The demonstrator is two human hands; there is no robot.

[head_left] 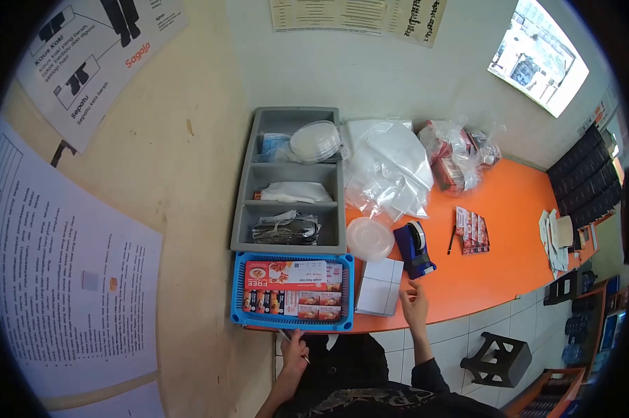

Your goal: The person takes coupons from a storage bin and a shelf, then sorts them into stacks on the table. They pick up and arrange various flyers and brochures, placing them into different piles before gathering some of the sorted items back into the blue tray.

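My left hand (295, 354) is closed around a slim dark, pen-like thing (284, 335) at the table's front edge, just below the blue basket (235, 292). Its kind is too small to make out. My right hand (415, 304) is over the front edge of the orange table, empty, its fingers apart. Those fingertips are beside a stack of white paper pieces (379, 287) and just below a blue tape dispenser (414, 251). Printed red and black coupons (293, 275) fill the blue basket.
Behind the basket is a grey tray (242, 223) with lids and wrapped cutlery. A round plastic lid (370, 239), clear bags (387, 167), bagged red packs (457, 157), a dark pen (452, 240) and more coupons (472, 230) lie on the orange table (509, 223). A stool (497, 359) stands at right.
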